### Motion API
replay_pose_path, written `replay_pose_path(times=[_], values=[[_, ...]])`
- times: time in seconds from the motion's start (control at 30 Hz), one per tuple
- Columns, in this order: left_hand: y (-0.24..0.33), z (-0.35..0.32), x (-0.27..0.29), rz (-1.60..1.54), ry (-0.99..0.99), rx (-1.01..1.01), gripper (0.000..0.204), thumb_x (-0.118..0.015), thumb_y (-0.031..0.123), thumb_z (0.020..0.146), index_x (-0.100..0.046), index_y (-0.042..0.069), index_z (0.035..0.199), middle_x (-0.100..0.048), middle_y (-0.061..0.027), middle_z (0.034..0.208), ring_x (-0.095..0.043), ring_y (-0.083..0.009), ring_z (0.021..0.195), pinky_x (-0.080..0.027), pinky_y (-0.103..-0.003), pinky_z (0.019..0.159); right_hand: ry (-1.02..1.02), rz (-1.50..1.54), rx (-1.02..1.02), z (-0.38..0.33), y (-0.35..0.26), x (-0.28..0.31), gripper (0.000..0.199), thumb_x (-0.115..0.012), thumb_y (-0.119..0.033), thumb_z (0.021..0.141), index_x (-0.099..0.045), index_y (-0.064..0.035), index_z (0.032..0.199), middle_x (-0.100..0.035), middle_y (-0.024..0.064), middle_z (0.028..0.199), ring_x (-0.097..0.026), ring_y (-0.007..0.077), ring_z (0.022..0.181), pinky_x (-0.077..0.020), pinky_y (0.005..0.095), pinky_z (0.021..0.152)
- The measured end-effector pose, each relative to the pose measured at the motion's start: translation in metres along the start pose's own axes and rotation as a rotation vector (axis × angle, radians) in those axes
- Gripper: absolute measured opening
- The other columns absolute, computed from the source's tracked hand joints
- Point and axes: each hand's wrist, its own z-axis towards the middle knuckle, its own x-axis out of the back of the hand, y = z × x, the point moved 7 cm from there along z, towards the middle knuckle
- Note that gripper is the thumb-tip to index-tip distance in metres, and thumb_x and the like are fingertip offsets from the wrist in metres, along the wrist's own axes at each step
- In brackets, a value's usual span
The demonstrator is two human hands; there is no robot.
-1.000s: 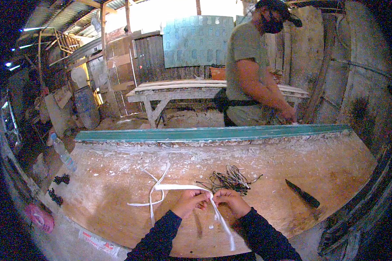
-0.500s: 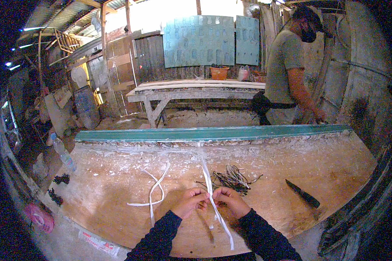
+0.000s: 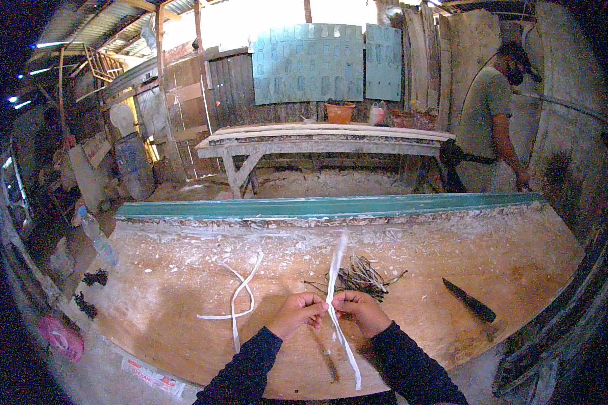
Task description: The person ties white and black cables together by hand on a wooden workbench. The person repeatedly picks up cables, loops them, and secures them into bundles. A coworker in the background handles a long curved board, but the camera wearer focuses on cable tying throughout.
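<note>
A long white strip (image 3: pixel 344 344) runs between my two hands over the wooden board, its upper end raised and blurred. My left hand (image 3: pixel 300 314) pinches it near its middle. My right hand (image 3: pixel 358 312) pinches it right beside the left, fingertips nearly touching. Whether the strip is twisted or knotted there is hidden by the fingers. Behind my right hand lies a loose bundle of dark and pale cords (image 3: pixel 361 278). Left of my hands, more white strips (image 3: pixel 242 297) cross each other on the board. A dark knife-shaped piece (image 3: pixel 469 300) lies to the right.
The wooden board (image 3: pixel 162 297) is strewn with white flakes; a green rail (image 3: pixel 304 208) lines its far edge. A plastic bottle (image 3: pixel 98 236) and small dark bundles (image 3: pixel 88 304) are at its left. Beyond stand a long bench (image 3: pixel 304 140), an orange pot (image 3: pixel 340 113) and another person (image 3: pixel 483 115).
The strip's upper end has swung to the right, while my hands keep their pinch and shift slightly. The other person has moved right.
</note>
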Motion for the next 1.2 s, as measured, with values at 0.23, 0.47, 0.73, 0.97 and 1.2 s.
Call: replay_pose_path(times=[0.23,0.47,0.73,0.97,1.2], values=[[0.009,-0.005,-0.006,0.059,-0.031,-0.006,0.016,-0.053,0.021,0.081,-0.054,0.004,0.082,-0.056,-0.0026,0.073,-0.053,-0.0104,0.064,-0.044,-0.024,0.057,-0.011,0.039,-0.040,-0.001,-0.001,-0.002,0.010,-0.054,-0.014,0.079,-0.057,-0.0042,0.080,-0.056,0.0011,0.072,-0.051,0.0098,0.065,-0.0409,0.0217,0.061],[0.009,-0.001,0.009,0.034,0.149,-0.034,0.011,-0.052,0.015,0.082,-0.052,0.004,0.080,-0.053,-0.0009,0.067,-0.052,-0.0075,0.056,-0.046,-0.021,0.048,0.014,0.153,0.007,0.002,-0.003,0.003,0.010,-0.053,-0.016,0.080,-0.053,-0.0064,0.080,-0.056,0.0008,0.074,-0.052,0.0105,0.067,-0.0428,0.0239,0.061],[0.020,-0.004,0.006,0.230,0.133,-0.111,0.012,-0.053,0.015,0.082,-0.052,0.004,0.078,-0.055,-0.0018,0.068,-0.053,-0.0074,0.056,-0.046,-0.021,0.049,0.012,-0.322,0.293,0.005,-0.010,-0.001,0.016,-0.064,-0.009,0.072,-0.051,-0.0074,0.081,-0.052,-0.0018,0.076,-0.049,0.0079,0.072,-0.0414,0.0215,0.065],[0.004,0.002,0.002,0.066,0.039,-0.050,0.014,-0.051,0.017,0.083,-0.052,0.004,0.081,-0.057,-0.0028,0.073,-0.054,-0.0084,0.060,-0.047,-0.022,0.051,-0.032,-0.206,0.199,0.005,-0.001,-0.004,0.018,-0.062,-0.002,0.070,-0.053,-0.0035,0.085,-0.058,0.0025,0.079,-0.055,0.0105,0.074,-0.0428,0.0222,0.070],[0.012,-0.001,0.001,0.063,0.033,-0.088,0.013,-0.051,0.016,0.083,-0.051,0.003,0.082,-0.056,-0.0034,0.074,-0.055,-0.0100,0.061,-0.048,-0.023,0.051,-0.047,-0.262,0.147,0.005,-0.005,-0.003,0.019,-0.060,-0.001,0.070,-0.055,-0.0019,0.089,-0.059,0.0040,0.080,-0.057,0.0113,0.075,-0.0434,0.0224,0.071]])
